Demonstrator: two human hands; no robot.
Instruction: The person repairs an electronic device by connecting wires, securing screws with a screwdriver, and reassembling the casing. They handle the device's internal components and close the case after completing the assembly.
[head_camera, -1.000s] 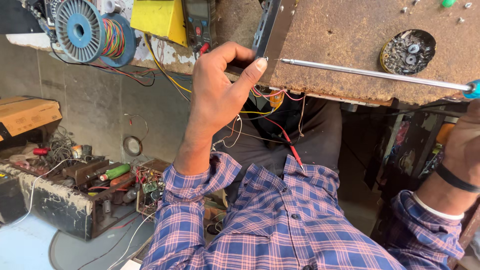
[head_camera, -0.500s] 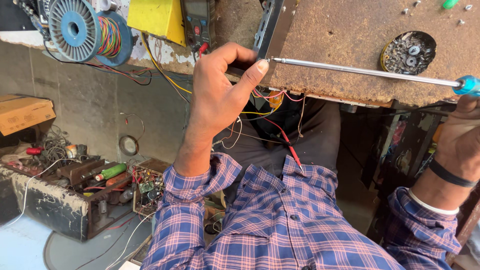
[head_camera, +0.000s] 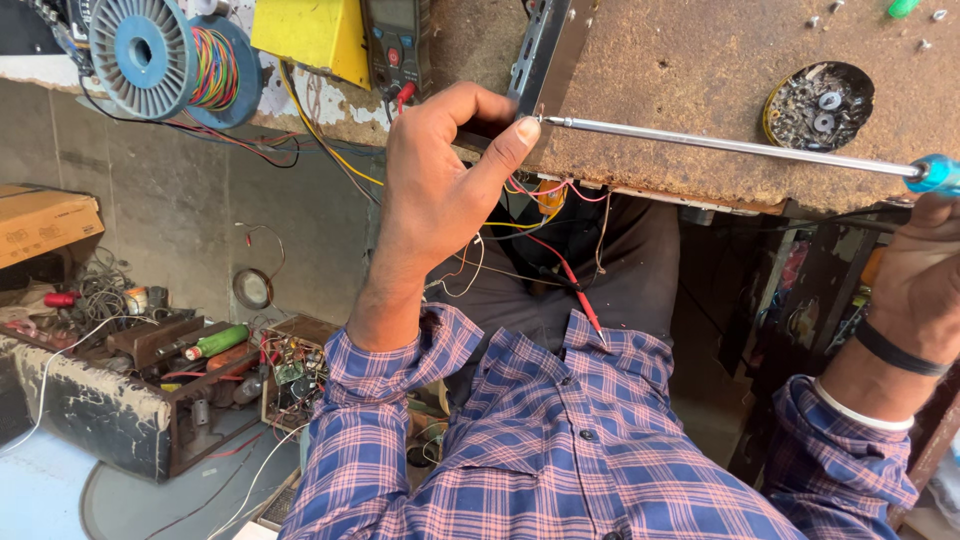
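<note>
We hold a long screwdriver (head_camera: 730, 146) across the brown workbench (head_camera: 680, 70). Its thin steel shaft runs from the blue handle at the far right edge of the view to the tip at the middle, where it meets a grey metal bracket (head_camera: 545, 50) that stands on the bench edge. Our right hand (head_camera: 925, 275) is closed around the blue handle, wrist bent, with a black band and a white band on the forearm. Our left hand (head_camera: 440, 190) reaches up from the plaid sleeve, fingers curled over the bracket's base and the thumb pressed against the shaft right at the tip, so it grips the bracket and steadies the tip. Red, yellow and white wires (head_camera: 545, 225) hang from the bench just below this hand.

At the far left stands a blue spool (head_camera: 165, 55) wound with coloured wire. Right of it sits a yellow box (head_camera: 310, 35), then a dark meter (head_camera: 395, 45) with a red button. A round tin (head_camera: 820, 105) of screws and washers lies on the bench above the shaft. A brown carton (head_camera: 45, 220) sits at the left edge.
</note>
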